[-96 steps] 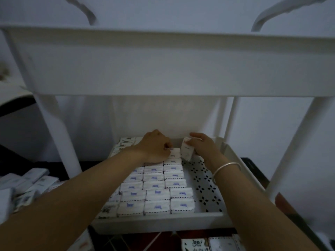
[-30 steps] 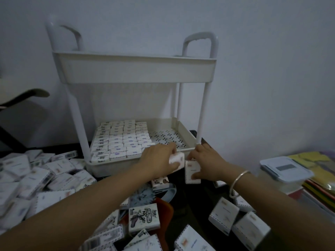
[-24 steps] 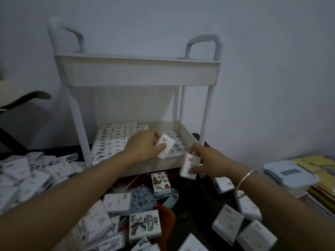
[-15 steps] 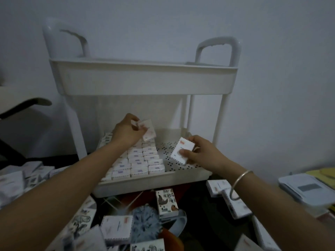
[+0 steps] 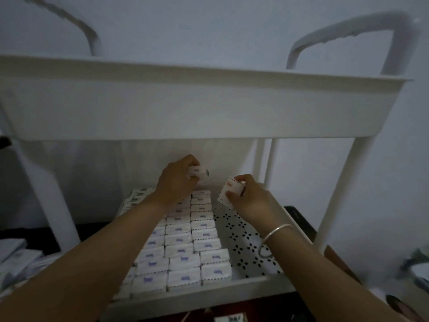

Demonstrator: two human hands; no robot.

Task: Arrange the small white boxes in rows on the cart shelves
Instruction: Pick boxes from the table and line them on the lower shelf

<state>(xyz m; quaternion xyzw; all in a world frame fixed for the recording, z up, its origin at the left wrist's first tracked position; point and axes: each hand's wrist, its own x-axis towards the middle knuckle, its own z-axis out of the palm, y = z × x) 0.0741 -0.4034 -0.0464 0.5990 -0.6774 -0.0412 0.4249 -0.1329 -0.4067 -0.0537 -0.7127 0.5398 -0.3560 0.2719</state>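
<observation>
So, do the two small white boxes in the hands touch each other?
Apart: the head view shows a gap between left box and right box.

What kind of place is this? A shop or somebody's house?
Probably a plain room in a home or small workroom, though I can't be sure. A white cart stands against a bare wall, rows of small white boxes sit on its lower shelf, and a loose pile of more lies beside it.

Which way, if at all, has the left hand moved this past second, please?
Yes: the left hand went from the white cart shelf's front rim to its back.
</observation>
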